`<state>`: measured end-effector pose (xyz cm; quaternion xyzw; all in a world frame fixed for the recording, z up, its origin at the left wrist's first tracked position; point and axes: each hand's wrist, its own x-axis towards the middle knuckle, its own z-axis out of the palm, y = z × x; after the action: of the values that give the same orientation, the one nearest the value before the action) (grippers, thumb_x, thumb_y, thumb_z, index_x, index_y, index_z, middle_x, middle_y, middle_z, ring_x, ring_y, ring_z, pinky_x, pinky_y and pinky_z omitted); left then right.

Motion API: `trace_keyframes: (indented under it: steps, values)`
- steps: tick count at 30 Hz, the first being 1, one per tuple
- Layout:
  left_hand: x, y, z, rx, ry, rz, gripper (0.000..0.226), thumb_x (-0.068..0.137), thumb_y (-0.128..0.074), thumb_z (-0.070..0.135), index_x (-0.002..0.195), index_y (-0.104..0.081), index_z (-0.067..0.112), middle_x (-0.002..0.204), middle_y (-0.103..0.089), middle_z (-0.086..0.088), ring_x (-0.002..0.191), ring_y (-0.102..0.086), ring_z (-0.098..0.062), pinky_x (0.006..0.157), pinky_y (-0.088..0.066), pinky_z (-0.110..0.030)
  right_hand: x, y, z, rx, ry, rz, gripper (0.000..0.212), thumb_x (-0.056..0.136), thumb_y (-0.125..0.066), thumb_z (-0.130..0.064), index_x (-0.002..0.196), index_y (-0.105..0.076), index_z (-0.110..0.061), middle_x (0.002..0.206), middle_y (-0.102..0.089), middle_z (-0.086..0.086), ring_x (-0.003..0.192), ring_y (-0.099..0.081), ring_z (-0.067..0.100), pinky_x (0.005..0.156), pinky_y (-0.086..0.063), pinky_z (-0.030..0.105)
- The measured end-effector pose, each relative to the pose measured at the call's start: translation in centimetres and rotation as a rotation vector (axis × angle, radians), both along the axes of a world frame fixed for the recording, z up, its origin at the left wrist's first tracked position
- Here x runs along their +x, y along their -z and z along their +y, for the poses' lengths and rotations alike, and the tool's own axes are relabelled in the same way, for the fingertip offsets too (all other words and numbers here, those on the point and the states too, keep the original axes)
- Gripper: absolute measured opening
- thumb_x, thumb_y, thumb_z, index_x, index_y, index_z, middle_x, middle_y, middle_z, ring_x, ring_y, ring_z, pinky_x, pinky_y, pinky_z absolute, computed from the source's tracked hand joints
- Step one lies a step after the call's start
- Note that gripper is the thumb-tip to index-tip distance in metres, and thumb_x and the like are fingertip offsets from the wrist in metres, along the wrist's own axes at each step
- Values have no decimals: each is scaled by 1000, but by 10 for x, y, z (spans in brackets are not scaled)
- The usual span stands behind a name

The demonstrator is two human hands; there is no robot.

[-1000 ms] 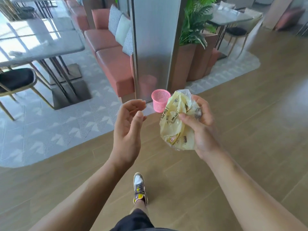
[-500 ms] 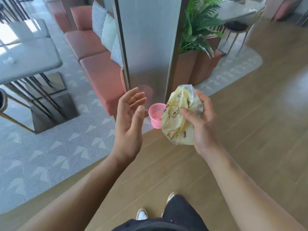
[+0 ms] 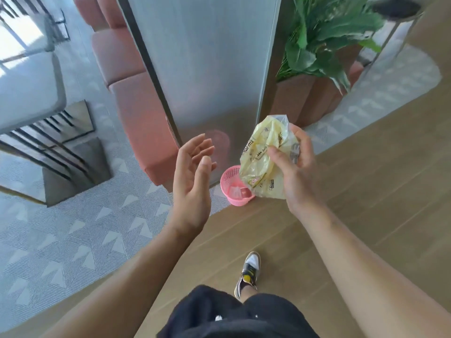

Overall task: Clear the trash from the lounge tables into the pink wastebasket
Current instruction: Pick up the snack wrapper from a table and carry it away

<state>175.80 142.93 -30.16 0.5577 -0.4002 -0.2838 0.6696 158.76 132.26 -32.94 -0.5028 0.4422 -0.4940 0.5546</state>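
At centre frame, both bare forearms rise from the lower edge toward the middle of the view. Right hand (image 3: 296, 172), at about 2 o'clock from centre, is closed around a crumpled yellow plastic bag (image 3: 262, 164); the thumb presses across the front of the bag and the fingers wrap its far side. Left hand (image 3: 192, 181), at about 10 o'clock from centre, is spread wide and holds nothing, palm turned toward the right hand, fingers slightly curled and apart, thumb raised; it is near the bag but apart from it. The bag is translucent pale yellow with dark printed characters and a small red-and-white mark near its lower edge; a clear plastic corner projects at its top. Pink wastebasket (image 3: 230, 189) stands on the floor directly beyond the two hands, where the wooden floor (image 3: 366, 191) meets the patterned grey carpet (image 3: 73, 228); the bag overlaps its right rim in the view. Its wall is a mesh, and pale and red scraps lie inside. Behind it rises a metallic column (image 3: 207, 69), with a salmon bench (image 3: 144, 118) at 10 o'clock, a planter with green leaves (image 3: 324, 40) at 1 o'clock, and a table (image 3: 26, 89) at 9 o'clock. A shoe (image 3: 249, 272) is on the wooden floor at 6 o'clock.
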Motion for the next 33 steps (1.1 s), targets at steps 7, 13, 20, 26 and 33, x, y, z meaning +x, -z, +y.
trace_keyframes:
  steps: [7, 13, 20, 26, 33]
  values:
    - [10, 46, -114, 100, -1, 26, 33, 100, -49, 38, 132, -55, 30, 133, -64, -1, 130, -61, -24, 105, -56, -44, 18, 54, -104, 96, 36, 28, 61, 82, -82, -38, 135, -53, -39, 120, -73, -17, 111, -72, 8, 87, -58, 23]
    - [29, 153, -185, 216, 38, 32, 34, 100, -48, 41, 133, -55, 32, 135, -64, -5, 130, -62, -22, 103, -56, -40, 36, 165, -169, 182, 115, 104, 66, 76, -89, -34, 131, -53, -35, 120, -71, -13, 109, -72, 12, 88, -59, 28]
    - [47, 327, -237, 364, 54, 52, 29, 101, -51, 40, 128, -55, 33, 134, -64, 2, 126, -63, -19, 103, -55, -36, 66, 352, -210, 271, 164, 143, 67, 75, -89, -23, 126, -46, -36, 130, -60, -2, 111, -69, 8, 89, -59, 26]
    - [59, 457, -263, 446, 87, 95, 26, 101, -49, 30, 126, -56, 35, 133, -64, 11, 127, -64, -13, 108, -55, -41, 90, 500, -233, 325, 180, 260, 87, 75, -87, -30, 147, -39, -30, 147, -50, 1, 132, -58, 20, 107, -55, 42]
    - [80, 553, -269, 520, 55, 101, 26, 99, -50, 32, 124, -56, 37, 135, -64, 7, 125, -64, -13, 109, -54, -43, 113, 608, -247, 375, 192, 393, 94, 76, -90, -27, 152, -35, -25, 142, -39, -1, 118, -53, -2, 112, -49, 36]
